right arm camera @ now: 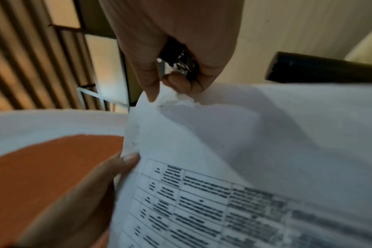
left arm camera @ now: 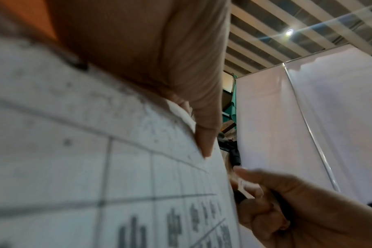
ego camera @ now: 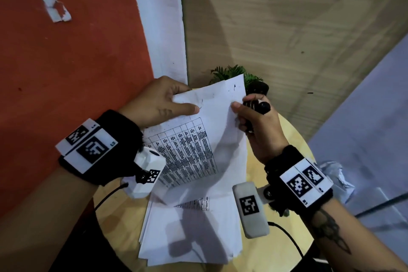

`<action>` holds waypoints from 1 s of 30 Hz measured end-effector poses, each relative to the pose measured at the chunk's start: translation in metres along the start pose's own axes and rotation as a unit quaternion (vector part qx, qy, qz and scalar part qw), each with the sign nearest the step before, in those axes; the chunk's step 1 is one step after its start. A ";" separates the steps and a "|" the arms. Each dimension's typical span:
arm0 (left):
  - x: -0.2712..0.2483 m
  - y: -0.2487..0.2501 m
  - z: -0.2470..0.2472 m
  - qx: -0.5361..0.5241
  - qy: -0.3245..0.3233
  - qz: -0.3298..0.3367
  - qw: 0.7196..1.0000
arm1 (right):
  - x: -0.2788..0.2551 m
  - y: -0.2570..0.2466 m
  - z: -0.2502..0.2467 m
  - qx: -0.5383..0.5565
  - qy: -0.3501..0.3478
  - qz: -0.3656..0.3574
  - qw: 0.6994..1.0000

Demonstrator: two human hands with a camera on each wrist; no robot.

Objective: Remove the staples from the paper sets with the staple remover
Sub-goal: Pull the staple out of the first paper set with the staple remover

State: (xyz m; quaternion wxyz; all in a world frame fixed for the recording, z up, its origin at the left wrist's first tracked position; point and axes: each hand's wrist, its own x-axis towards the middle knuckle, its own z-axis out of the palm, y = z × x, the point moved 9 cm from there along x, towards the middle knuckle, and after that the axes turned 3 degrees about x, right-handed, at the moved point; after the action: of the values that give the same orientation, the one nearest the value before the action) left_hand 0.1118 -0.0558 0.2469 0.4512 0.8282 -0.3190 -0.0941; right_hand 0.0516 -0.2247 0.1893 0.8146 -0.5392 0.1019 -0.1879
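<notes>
A stapled paper set (ego camera: 198,139) with a printed table is held up above the round wooden table (ego camera: 293,150). My left hand (ego camera: 159,101) pinches its top left corner, thumb on the front (left arm camera: 206,139). My right hand (ego camera: 254,121) holds the black staple remover (ego camera: 257,106) in its palm and also pinches the top right edge of a sheet (right arm camera: 172,99) between thumb and finger. The remover's metal jaws (right arm camera: 181,63) show inside the curled fingers. A stack of loose white sheets (ego camera: 189,232) lies on the table below.
A small potted green plant (ego camera: 242,75) stands behind the paper at the table's far edge. Crumpled paper (ego camera: 335,174) lies to the right. Red floor (ego camera: 66,73) is on the left, with a white paper scrap (ego camera: 56,7) on it. Cables run from both wrist cameras.
</notes>
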 end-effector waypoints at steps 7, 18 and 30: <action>0.002 0.009 -0.002 0.042 -0.082 -0.021 0.996 | -0.022 -0.054 0.016 -0.247 -0.042 -0.189 0.949; -0.001 0.023 0.005 0.012 -0.127 -0.011 0.992 | -0.067 -0.069 0.086 -0.509 -0.210 -0.410 0.727; -0.008 0.026 0.015 0.049 -0.187 -0.015 0.981 | -0.070 -0.074 0.101 -0.512 -0.270 -0.452 0.679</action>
State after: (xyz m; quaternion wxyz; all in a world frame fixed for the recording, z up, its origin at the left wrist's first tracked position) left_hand 0.0877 -0.0714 0.2578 0.3407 0.8217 -0.3896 -0.2386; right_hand 0.0105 -0.1369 0.2949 0.2194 -0.8798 -0.2980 -0.2985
